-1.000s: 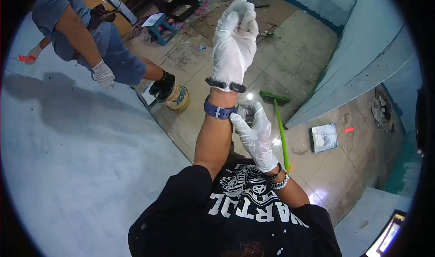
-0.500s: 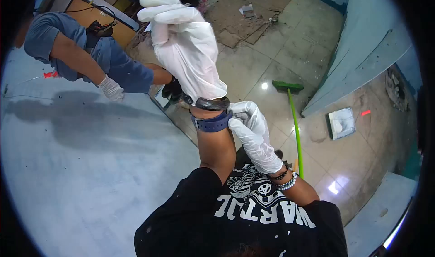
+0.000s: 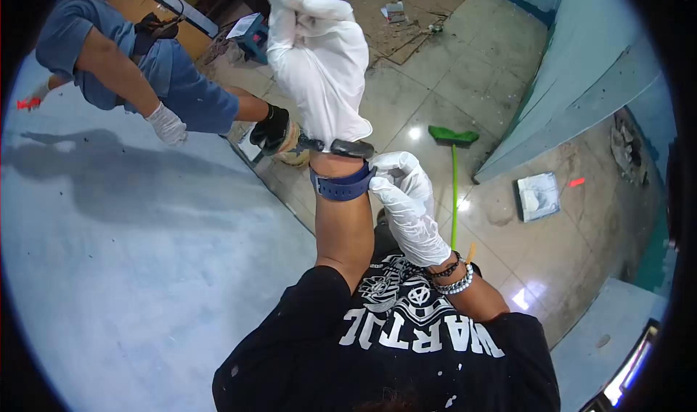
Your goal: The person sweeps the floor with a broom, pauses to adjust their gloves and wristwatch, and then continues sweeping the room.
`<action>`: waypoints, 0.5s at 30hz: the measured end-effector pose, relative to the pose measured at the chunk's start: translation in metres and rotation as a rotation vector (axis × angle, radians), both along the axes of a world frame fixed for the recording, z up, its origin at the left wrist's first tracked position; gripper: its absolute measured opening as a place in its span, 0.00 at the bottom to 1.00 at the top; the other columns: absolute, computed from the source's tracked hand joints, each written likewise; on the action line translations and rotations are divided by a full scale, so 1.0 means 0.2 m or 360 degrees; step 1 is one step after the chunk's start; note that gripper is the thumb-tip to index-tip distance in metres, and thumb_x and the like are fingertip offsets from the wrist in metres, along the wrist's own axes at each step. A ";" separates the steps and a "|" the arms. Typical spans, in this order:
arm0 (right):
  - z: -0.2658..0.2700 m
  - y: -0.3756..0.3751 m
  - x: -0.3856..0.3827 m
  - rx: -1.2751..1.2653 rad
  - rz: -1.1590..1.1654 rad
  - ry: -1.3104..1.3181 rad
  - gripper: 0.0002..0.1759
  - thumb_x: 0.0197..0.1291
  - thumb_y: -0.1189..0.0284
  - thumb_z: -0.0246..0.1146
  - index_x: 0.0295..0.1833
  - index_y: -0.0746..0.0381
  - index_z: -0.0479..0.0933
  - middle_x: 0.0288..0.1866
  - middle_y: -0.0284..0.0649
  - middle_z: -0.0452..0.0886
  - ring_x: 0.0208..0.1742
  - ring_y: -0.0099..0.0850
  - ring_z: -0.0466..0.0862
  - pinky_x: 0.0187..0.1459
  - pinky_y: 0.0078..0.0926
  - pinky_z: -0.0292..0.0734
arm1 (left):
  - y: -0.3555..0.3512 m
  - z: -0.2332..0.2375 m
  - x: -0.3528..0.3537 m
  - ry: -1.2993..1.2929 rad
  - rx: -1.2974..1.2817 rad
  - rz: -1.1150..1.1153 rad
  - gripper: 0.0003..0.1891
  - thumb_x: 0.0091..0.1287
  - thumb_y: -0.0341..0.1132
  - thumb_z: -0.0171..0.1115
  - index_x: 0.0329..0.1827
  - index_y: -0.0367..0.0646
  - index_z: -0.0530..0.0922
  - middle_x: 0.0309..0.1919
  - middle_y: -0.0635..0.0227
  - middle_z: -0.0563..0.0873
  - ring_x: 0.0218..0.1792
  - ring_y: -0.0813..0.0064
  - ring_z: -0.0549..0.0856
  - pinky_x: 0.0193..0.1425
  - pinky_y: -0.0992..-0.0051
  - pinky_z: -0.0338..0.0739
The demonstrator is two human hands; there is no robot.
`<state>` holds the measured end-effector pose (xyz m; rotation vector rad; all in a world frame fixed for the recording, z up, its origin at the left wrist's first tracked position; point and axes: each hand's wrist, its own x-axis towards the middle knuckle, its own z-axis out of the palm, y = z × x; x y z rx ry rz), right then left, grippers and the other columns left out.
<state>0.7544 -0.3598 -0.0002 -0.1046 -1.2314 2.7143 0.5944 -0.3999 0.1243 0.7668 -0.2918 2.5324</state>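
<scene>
My left hand [image 3: 319, 63], in a white glove, is raised with its fingers curled together and nothing visible in them. A dark blue watch strap [image 3: 341, 187] circles my left forearm below a black bracelet [image 3: 352, 149]. Gloved in white too, my right hand [image 3: 408, 209] pinches at the right side of this strap, its thumb and forefinger pressed together there. Beaded bracelets [image 3: 456, 281] sit on my right wrist.
Another person in blue clothes [image 3: 192, 85] is at the upper left beside a pale blue wall [image 3: 145, 267], wearing white gloves. On the tiled floor are a green broom [image 3: 454, 135], a white tray [image 3: 539, 196] and debris. A pale partition [image 3: 573, 100] stands at the right.
Both my hands have shifted slightly in view, my left hand up and to the right. The other person's far hand with a red item now shows at the left edge.
</scene>
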 end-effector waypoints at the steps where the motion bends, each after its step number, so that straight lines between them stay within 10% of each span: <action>1: -0.02 -0.01 0.01 -0.0016 -0.0028 -0.0013 0.14 0.56 0.78 0.65 0.48 0.64 0.73 0.42 0.32 0.78 0.40 0.16 0.76 0.42 0.16 0.72 | 0.01 -0.02 0.01 0.0111 -0.0037 -0.0049 0.15 0.70 0.25 0.46 0.57 0.40 0.76 0.48 0.62 0.84 0.45 0.77 0.83 0.48 0.75 0.78; 15: -0.03 0.05 0.01 0.0468 -0.0417 -0.0127 0.21 0.52 0.76 0.69 0.53 0.65 0.75 0.45 0.37 0.78 0.41 0.22 0.80 0.45 0.20 0.77 | 0.17 -0.05 -0.02 0.0152 -0.0206 0.0294 0.19 0.71 0.26 0.46 0.64 0.34 0.66 0.54 0.51 0.79 0.45 0.69 0.83 0.44 0.72 0.79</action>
